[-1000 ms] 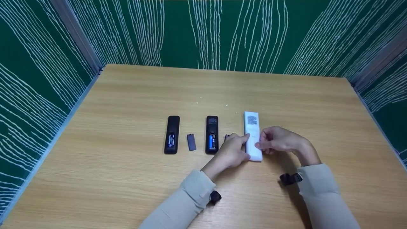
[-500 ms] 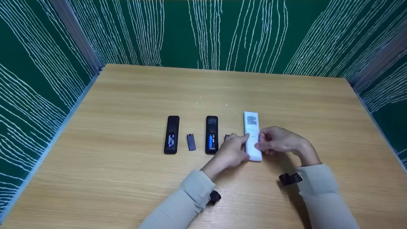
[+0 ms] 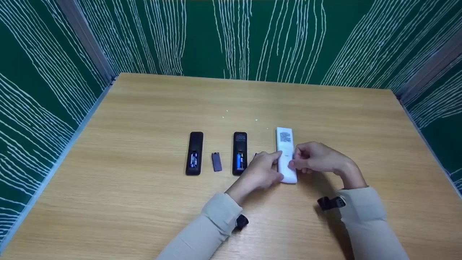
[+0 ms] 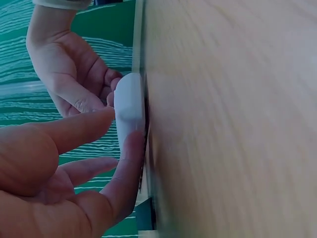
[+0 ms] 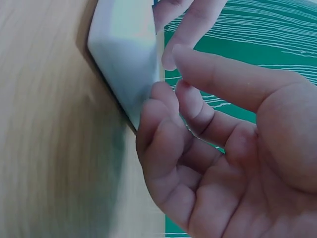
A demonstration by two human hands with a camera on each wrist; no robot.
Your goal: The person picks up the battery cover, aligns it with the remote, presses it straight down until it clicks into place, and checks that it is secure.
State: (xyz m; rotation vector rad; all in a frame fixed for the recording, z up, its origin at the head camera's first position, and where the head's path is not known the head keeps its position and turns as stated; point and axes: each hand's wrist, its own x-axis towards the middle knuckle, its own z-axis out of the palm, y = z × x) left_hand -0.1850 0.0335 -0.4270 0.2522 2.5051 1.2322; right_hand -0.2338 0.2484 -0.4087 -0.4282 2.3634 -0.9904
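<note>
A white remote control (image 3: pixel 286 144) lies face down on the table, with a printed label at its far end. My left hand (image 3: pixel 260 171) holds it from the left, its digits along that edge and by the near end. From the right, my right hand (image 3: pixel 319 159) grips it, fingers curled at the side edge and thumb tip over the back. In the left wrist view, the near end of the white remote (image 4: pixel 130 104) sits between both hands. The right wrist view shows curled fingers (image 5: pixel 163 139) against the remote's side (image 5: pixel 124 59).
Left of the hands lie two black remotes, one (image 3: pixel 240 153) nearer and one (image 3: pixel 194 153) farther, batteries showing in their open compartments. A loose battery cover (image 3: pixel 216 161) lies between them; another small dark piece (image 3: pixel 256 154) is mostly hidden behind my left hand. Green patterned panels (image 3: pixel 202 39) border the table.
Hands and white remote keep nearly the same position; the whole view has shifted very slightly.
</note>
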